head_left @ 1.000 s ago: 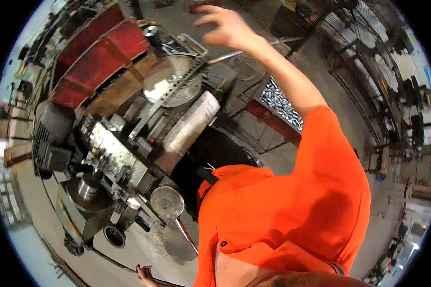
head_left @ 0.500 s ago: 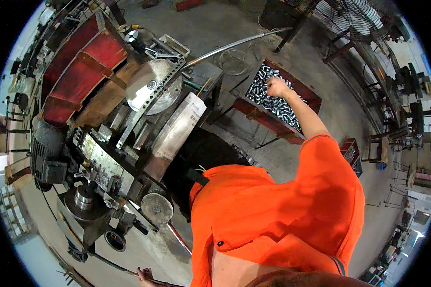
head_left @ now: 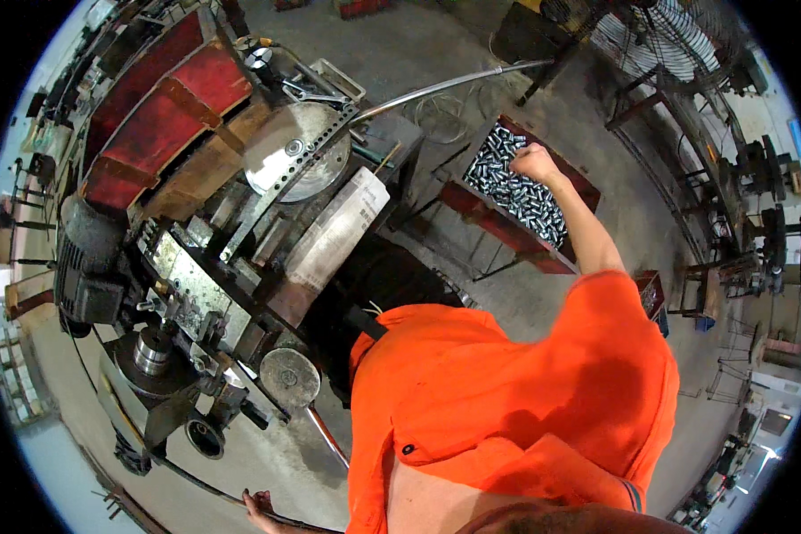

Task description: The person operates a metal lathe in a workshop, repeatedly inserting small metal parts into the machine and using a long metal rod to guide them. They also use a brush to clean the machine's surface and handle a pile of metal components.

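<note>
Workshop floor, grey concrete [head_left: 400, 53] all around, with the big grimy machine [head_left: 196, 267] as the landmark for everything.

Closest in, the orange shirt [head_left: 507, 400] fills the lower middle and blocks whatever sits on the ground under it. Down at the bottom edge, just below the machine, the left hand [head_left: 258, 509] is mostly cut off; fingers seem curled over a thin dark rod [head_left: 196, 481], but honestly can't tell how tight the grip is.

On the near side of the machine there's a round handwheel [head_left: 289, 378] with a shiny lever sticking out toward the shirt, and a steel chuck-like cylinder [head_left: 151, 349] at its left end. Across the machine's top lies a pale printed sack or sheet [head_left: 334, 233], and beyond that a round metal disc with holes [head_left: 295, 153]. Red sheet-metal guards [head_left: 156, 111] sit on the machine's far left.

Right of the machine, well apart from it, the right hand [head_left: 536, 163] is down in a red crate [head_left: 507, 231] full of small shiny metal cylinders [head_left: 516, 191]. The hand is closed into a loose fist resting on the pile; whether any pieces are inside it is hidden by the fingers.

Farther out, a long curved metal tube [head_left: 436, 86] arcs from the machine's top past the crate. A cage fan [head_left: 663, 40] and cluttered racks [head_left: 748, 178] are way off right, too distorted to make out.
</note>
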Available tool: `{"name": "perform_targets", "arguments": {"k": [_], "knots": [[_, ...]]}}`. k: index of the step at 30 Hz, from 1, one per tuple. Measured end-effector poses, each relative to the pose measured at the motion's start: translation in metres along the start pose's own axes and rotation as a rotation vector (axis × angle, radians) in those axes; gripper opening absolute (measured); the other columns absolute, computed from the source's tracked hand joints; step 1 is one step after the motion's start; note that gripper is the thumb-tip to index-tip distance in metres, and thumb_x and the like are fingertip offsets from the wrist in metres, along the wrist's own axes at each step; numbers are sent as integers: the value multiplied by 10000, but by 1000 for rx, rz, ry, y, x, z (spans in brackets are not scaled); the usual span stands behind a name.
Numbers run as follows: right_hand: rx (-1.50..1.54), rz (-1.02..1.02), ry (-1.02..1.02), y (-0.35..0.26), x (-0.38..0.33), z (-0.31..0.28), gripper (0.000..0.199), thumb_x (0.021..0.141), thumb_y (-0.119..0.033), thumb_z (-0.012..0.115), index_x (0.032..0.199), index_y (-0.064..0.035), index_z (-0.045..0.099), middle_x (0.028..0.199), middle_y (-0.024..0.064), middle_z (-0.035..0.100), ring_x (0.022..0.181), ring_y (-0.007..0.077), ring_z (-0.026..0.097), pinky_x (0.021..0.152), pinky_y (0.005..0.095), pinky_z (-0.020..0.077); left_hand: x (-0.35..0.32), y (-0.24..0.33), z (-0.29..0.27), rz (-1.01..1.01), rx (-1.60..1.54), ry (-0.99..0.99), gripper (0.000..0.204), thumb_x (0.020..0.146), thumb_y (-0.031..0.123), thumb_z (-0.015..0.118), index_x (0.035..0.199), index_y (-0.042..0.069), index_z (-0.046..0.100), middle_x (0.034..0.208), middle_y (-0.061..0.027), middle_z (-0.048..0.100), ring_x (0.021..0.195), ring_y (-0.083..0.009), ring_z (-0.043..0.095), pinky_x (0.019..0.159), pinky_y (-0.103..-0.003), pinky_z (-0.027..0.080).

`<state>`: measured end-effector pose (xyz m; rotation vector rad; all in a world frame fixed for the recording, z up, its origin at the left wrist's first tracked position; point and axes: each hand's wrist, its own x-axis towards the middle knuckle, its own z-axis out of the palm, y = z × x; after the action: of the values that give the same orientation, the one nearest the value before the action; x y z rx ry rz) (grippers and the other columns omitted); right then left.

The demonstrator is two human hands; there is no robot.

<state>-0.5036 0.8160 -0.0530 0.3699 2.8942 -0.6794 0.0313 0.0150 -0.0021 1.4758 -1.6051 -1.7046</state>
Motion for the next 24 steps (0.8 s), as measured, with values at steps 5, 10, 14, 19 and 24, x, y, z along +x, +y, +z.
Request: {"name": "perform_targets", "arguments": {"k": [5,10,14,19,24], "knots": [[637,-361,-117,-92,-39,-37,240,597,-45,500,734,14,687,921,139,660,916,209,579,808,310,451,-19,12,23,88,202,216,362,796,289,675,1013,16,576,718,-78,545,578,-172,525,557,-307,475],[840,-748,-251,-230,-63,-27,343,487,32,396,702,56,662,942,177,636,939,271,573,843,320,427,-28,23,36,95,115,184,426,796,268,674,1029,-65,548,671,-49,530,573,-126,514,564,-281,467],[1063,-1091,-486,-337,-80,-5,386,483,-21,397,755,88,648,990,208,594,1015,292,537,913,358,385,-38,32,49,160,165,200,340,801,230,646,975,-47,557,709,-55,558,624,-137,539,590,-288,459],[627,-1436,-619,-466,-129,16,359,531,-90,524,840,7,679,1060,169,607,1020,259,560,884,330,422,-47,40,54,142,102,206,305,799,215,638,936,-52,583,658,-71,565,584,-155,565,586,-307,495],[125,-1897,-301,-578,-195,77,219,550,-158,603,698,-4,651,922,184,619,868,332,571,784,379,465,-49,39,53,148,52,176,270,803,191,639,921,-45,584,652,-64,565,567,-152,572,562,-310,509]]}}
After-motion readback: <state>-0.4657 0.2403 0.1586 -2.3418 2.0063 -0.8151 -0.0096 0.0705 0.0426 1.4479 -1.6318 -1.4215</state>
